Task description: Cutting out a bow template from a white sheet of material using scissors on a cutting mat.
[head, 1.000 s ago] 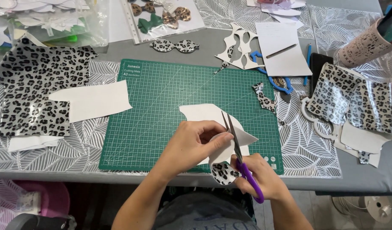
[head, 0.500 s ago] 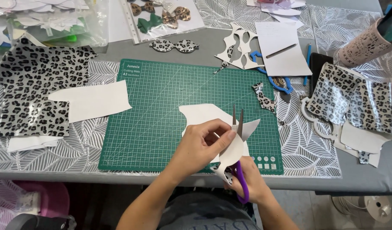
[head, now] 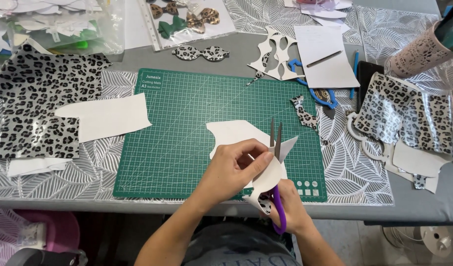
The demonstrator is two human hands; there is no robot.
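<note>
Green cutting mat (head: pixel 187 128), purple-handled scissors (head: pixel 276 170)

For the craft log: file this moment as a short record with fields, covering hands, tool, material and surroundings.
Left hand: left hand pinches the white-backed leopard-print piece
Right hand: right hand in grip on the purple-handled scissors, blades pointing away from the person
Work surface: green cutting mat on a grey table
Left of mat: leopard-print sheets, a white sheet
Behind mat: leopard-print bow cutout, cut-out white scrap
Right of mat: more leopard-print sheets
</note>
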